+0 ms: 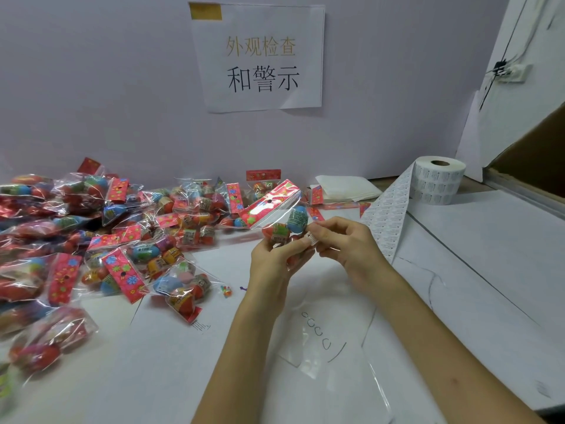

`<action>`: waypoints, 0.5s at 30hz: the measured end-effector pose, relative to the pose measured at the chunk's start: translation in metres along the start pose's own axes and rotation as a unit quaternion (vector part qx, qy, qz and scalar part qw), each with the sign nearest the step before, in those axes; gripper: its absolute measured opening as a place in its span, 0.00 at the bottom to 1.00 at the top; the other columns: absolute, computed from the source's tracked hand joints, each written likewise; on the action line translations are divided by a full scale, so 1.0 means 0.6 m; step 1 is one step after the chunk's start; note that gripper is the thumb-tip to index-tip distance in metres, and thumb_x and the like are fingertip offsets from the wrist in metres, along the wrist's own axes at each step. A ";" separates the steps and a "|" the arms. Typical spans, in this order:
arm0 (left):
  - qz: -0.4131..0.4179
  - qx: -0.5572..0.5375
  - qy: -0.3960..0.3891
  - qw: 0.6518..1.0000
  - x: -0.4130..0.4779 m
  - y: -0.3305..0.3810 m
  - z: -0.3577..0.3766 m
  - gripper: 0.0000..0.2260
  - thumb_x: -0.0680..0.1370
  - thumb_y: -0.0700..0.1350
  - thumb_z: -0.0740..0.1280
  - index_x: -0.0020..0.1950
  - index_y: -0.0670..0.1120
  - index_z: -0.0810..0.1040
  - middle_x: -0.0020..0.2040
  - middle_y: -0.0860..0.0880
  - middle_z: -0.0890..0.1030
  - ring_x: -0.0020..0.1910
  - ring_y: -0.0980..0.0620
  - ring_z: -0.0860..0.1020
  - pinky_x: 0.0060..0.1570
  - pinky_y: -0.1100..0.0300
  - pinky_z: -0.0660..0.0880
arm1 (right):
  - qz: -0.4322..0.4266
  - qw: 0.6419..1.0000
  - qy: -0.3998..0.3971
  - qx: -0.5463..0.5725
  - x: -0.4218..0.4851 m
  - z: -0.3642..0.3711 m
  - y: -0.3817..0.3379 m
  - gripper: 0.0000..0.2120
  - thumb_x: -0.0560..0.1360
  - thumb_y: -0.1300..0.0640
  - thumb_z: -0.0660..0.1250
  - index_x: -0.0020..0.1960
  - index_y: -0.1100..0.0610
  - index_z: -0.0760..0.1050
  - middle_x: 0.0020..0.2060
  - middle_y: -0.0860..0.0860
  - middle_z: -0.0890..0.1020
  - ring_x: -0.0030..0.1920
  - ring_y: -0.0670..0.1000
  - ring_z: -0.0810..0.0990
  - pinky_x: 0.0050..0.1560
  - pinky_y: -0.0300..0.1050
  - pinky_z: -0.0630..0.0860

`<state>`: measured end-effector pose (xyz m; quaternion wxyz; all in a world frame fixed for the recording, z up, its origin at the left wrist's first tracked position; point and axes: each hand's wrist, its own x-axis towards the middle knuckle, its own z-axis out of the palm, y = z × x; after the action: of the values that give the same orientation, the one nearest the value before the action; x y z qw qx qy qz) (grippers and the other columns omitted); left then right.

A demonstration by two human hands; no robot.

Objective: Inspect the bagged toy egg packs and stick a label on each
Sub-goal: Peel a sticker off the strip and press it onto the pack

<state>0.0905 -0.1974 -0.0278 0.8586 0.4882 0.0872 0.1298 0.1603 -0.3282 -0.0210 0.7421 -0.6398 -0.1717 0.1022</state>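
- Two hands meet at the centre of the frame, above the white table [458, 270]; we log each in turn.
- Left hand [273, 264]: its fingers are curled round the lower part of one pack [282, 214] and hold it clear of the table.
- Pack: a clear bag whose red flowered header card tilts toward the upper left. A blue egg and an orange-red egg show through the film.
- Right hand [347, 249]: thumb and forefinger pinch a small white label [312, 239] at the lower right edge of the pack, just beside the left thumb tip. We cannot tell whether the label already touches the film.
- Pile of packs [107, 228]: it fills the left of the frame, with the bags overlapping on the table up to the wall.
- Label roll [440, 182]: it stands right of centre, near the wall. A strip of labels [388, 215] runs from it toward the lower left and passes behind the right hand.
- Folded white sheets [345, 188] lie just left of the roll.
- A paper sign [260, 56] with printed characters is taped to the wall, upper centre.
- A small cluster of coloured beads [226, 290] lies on the table between the pile and the left forearm.
- A sheet of clear film [318, 356] lies flat on the table, lower centre, between the two forearms.
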 end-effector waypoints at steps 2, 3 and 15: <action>-0.009 0.001 -0.001 1.000 0.000 0.000 -0.001 0.17 0.76 0.32 0.71 0.65 0.37 0.78 0.56 0.39 0.85 0.50 0.45 0.86 0.52 0.57 0.83 | 0.009 1.000 -0.003 0.012 0.001 -0.003 -0.002 0.11 0.69 0.52 0.77 0.43 0.60 0.83 0.36 0.54 0.84 0.35 0.49 0.82 0.37 0.39 0.79; -0.015 -0.001 0.000 1.000 0.000 0.000 -0.001 0.17 0.77 0.32 0.71 0.65 0.37 0.77 0.57 0.38 0.85 0.50 0.45 0.86 0.52 0.56 0.83 | 0.014 1.000 -0.004 0.014 0.002 -0.004 -0.003 0.09 0.72 0.54 0.76 0.43 0.60 0.82 0.36 0.55 0.84 0.35 0.50 0.81 0.37 0.39 0.79; 0.008 0.026 0.010 1.000 -0.002 -0.003 0.000 0.15 0.77 0.34 0.72 0.64 0.38 0.80 0.56 0.38 0.85 0.54 0.42 0.85 0.57 0.53 0.82 | -0.059 0.994 0.010 -0.096 0.001 0.000 0.003 0.06 0.74 0.54 0.76 0.47 0.56 0.83 0.36 0.46 0.84 0.35 0.49 0.84 0.39 0.41 0.82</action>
<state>0.0895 -0.1986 -0.0291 0.8435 0.5101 0.0947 0.1392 0.1607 -0.3275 -0.0227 0.6836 -0.6980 -0.2103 0.0349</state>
